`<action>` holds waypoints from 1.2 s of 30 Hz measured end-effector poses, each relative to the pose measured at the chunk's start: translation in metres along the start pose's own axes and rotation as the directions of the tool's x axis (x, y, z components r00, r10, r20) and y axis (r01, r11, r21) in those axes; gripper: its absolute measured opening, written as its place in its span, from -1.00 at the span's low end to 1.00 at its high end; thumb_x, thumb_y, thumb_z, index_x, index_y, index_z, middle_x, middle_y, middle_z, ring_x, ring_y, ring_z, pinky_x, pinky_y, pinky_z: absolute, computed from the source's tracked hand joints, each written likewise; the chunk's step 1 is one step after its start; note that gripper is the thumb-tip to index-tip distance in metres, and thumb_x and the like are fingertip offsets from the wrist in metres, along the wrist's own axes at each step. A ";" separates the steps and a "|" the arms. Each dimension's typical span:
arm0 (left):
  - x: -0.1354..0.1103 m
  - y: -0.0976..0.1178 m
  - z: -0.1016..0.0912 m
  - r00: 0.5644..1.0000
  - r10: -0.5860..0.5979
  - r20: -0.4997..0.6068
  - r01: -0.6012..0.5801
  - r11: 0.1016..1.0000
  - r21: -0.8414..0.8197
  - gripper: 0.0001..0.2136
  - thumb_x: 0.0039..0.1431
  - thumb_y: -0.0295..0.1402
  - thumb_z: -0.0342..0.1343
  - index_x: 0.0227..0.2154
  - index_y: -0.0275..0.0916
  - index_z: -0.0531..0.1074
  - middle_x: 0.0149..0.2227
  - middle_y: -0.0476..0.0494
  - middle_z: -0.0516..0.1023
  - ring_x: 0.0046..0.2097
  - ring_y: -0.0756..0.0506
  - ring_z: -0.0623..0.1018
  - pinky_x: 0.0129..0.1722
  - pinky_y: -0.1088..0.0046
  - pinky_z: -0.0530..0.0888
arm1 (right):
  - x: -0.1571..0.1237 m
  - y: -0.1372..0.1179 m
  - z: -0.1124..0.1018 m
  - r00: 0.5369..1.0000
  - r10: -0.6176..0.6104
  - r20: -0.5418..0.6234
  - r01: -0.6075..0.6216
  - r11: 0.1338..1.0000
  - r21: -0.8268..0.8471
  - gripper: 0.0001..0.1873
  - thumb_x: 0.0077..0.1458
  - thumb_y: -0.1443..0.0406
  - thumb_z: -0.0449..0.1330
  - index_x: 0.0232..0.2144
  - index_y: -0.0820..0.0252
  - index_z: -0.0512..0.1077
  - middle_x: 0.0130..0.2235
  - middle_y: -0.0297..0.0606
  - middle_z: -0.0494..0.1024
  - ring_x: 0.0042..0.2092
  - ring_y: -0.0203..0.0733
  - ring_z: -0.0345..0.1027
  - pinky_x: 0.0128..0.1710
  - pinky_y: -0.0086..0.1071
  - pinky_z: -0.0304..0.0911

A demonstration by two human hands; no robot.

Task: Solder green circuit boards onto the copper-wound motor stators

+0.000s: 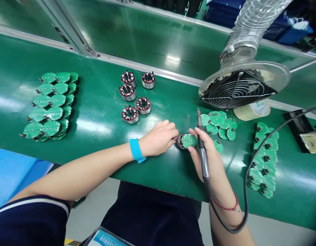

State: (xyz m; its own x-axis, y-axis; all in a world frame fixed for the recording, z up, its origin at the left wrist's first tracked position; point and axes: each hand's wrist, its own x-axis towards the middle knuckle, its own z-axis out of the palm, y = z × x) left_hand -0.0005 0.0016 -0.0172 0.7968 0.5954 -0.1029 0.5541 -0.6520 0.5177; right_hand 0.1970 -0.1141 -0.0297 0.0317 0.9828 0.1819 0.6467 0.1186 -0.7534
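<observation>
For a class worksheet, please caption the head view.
Right grip holds a soldering iron and touches a green disc against a coil ring, left grip close by.

White glare on green tabletop

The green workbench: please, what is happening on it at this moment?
A person's right hand holds a grey and black pen-shaped soldering iron, its tip pointing away from the board, and also touches a round green circuit board over a silver metal ring with reddish windings. The left hand is at that ring's left side; whether it grips anything is hard to see. Five similar rings stand farther back, and more round green boards lie on both sides.
</observation>
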 end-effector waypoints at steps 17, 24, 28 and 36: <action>0.007 0.018 0.003 0.956 0.082 -0.280 -0.209 0.864 -0.458 -0.91 0.36 -0.41 0.18 -0.31 -0.23 0.51 -0.23 -0.09 0.48 -0.12 -0.11 0.50 -0.06 0.34 0.46 | 0.005 -0.021 0.001 0.939 -0.242 -0.244 0.231 0.970 -0.077 -0.36 0.35 0.38 0.23 0.38 -0.17 0.28 -0.04 -0.29 0.69 0.01 -0.06 0.59 0.08 -0.08 0.52; 0.005 0.014 -0.001 0.971 0.067 -0.228 -0.161 0.891 -0.423 -0.92 0.30 -0.44 0.18 -0.34 -0.21 0.46 -0.25 -0.07 0.41 -0.12 -0.13 0.46 -0.04 0.29 0.45 | 0.007 -0.019 0.002 0.954 -0.202 -0.222 0.152 0.963 -0.224 -0.59 0.40 0.36 0.16 0.23 -0.07 0.42 -0.21 -0.32 0.68 -0.19 -0.10 0.55 -0.09 -0.16 0.44; 0.003 0.014 0.000 0.970 0.071 -0.234 -0.163 0.899 -0.407 -0.88 0.32 -0.44 0.12 -0.37 -0.19 0.39 -0.27 -0.07 0.40 -0.14 -0.13 0.44 -0.07 0.28 0.44 | 0.006 -0.016 0.003 0.963 -0.233 -0.136 0.165 0.907 -0.387 -0.65 0.42 0.36 0.10 0.17 0.02 0.46 -0.24 -0.27 0.67 -0.19 -0.05 0.49 0.00 -0.08 0.36; -0.001 0.023 0.002 0.958 0.052 -0.283 -0.139 0.944 -0.299 -0.84 0.30 -0.51 0.08 -0.40 -0.19 0.33 -0.30 -0.07 0.38 -0.18 -0.12 0.41 -0.13 0.31 0.40 | -0.016 -0.026 -0.013 0.931 -0.151 -0.333 0.115 0.985 -0.127 -0.42 0.34 0.41 0.24 0.33 -0.10 0.41 -0.09 -0.29 0.73 -0.13 -0.10 0.61 -0.05 -0.18 0.50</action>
State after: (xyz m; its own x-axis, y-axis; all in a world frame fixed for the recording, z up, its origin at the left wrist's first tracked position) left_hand 0.0124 -0.0148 -0.0073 0.7238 0.6691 0.1684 0.3398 -0.5581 0.7570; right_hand 0.1894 -0.1351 -0.0053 0.1859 0.8494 0.4938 0.7375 0.2115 -0.6414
